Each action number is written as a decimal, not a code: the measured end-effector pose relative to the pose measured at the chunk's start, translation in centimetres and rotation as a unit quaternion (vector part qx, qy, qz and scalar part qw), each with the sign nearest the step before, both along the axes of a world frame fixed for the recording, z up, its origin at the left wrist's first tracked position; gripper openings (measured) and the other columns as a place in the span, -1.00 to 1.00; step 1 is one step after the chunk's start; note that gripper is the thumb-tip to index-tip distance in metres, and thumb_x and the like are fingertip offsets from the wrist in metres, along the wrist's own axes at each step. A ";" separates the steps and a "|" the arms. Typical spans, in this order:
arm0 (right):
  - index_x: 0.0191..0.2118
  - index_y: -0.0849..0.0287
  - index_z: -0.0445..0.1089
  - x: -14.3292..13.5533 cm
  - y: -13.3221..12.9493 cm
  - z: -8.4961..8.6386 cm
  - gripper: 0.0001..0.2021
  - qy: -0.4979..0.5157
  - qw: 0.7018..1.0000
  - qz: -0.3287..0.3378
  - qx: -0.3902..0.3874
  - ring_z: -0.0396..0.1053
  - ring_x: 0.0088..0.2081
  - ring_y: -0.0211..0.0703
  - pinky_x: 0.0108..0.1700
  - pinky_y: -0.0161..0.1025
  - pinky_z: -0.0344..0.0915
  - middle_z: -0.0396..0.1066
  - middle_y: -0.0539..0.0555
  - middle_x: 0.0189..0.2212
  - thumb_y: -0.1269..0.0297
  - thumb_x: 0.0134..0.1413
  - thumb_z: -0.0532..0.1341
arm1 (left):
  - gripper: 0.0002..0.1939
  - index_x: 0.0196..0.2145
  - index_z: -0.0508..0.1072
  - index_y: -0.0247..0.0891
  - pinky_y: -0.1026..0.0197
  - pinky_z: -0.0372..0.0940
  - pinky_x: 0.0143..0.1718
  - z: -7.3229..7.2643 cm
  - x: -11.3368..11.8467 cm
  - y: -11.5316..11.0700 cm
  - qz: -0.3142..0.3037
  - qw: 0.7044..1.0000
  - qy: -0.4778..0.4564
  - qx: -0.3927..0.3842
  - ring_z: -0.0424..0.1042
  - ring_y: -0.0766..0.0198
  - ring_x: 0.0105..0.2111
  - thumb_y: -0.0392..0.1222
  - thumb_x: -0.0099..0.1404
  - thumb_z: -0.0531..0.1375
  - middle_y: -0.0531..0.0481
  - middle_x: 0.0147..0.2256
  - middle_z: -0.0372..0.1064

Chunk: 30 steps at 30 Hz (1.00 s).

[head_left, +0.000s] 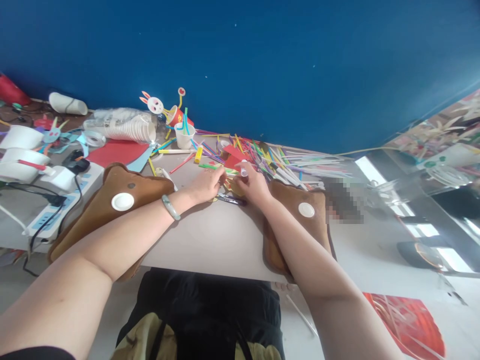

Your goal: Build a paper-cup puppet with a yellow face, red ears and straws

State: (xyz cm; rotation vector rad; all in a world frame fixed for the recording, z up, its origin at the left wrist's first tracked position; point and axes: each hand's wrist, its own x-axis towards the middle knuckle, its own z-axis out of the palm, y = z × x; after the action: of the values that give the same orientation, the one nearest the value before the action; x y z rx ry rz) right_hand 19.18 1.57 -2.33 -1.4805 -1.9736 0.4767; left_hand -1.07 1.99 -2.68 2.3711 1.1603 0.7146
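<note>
My left hand (210, 185), with a jade-coloured bangle (171, 207) at the wrist, has its fingers bent together over small craft pieces; whatever they pinch is too small to name. Close beside it, my right hand (257, 189) is closed around a small white tube (244, 169) that looks like a glue stick. Red paper (234, 156) lies just beyond the fingertips. Under the hands, on the table, is a dark, slim tool (230, 200), perhaps scissors. A small yellow block-like item (198, 154) lies beyond my left hand.
Brown cushions (138, 187) lie beneath both forearms. Coloured pipe cleaners (277, 157) spread along the blue wall (240, 75). A white cup (185, 136) holds blue and green stems. Stacked paper cups (131, 129), red sheets (116, 153) and a power strip (63, 205) with cables are at left.
</note>
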 end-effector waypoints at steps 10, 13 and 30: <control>0.09 0.10 0.26 -1.0 -0.5 -0.3 -0.48 0.018 0.998 0.063 -0.011 0.50 -0.36 -0.06 -0.24 -0.17 0.40 0.55 0.02 -0.36 0.39 -0.07 0.24 | -0.74 -0.16 0.55 -0.23 0.00 0.24 0.03 -1.2 0.3 1.0 0.062 0.997 0.032 0.020 0.35 0.04 -0.06 -0.24 0.35 0.06 -0.16 -0.16 0.35; 0.10 0.12 0.26 -1.2 -0.6 -0.3 -0.48 -0.005 0.997 0.071 0.000 0.50 -0.35 -0.06 -0.24 -0.18 0.39 0.55 0.03 -0.35 0.40 -0.05 0.24 | -0.74 -0.22 0.56 -0.25 -0.02 0.23 0.01 -1.2 0.4 1.0 0.069 0.996 0.046 0.015 0.32 0.02 -0.06 -0.21 0.37 0.06 -0.17 -0.18 0.32; 0.12 0.15 0.25 -1.2 -0.6 -0.2 -0.48 -0.018 0.996 0.082 0.013 0.46 -0.36 -0.03 -0.23 -0.14 0.37 0.57 0.07 -0.30 0.46 -0.04 0.13 | -0.84 -0.21 0.48 -0.27 -0.09 0.20 0.04 -1.3 0.8 1.7 0.090 0.993 0.078 0.001 0.32 -0.04 -0.01 -0.22 0.30 0.14 -0.20 -0.09 0.33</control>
State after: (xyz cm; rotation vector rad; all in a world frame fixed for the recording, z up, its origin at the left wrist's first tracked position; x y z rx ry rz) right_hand 17.97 0.98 -2.51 -1.3246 -2.1322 0.4946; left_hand -0.23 3.67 -3.95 2.3812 1.4535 0.5938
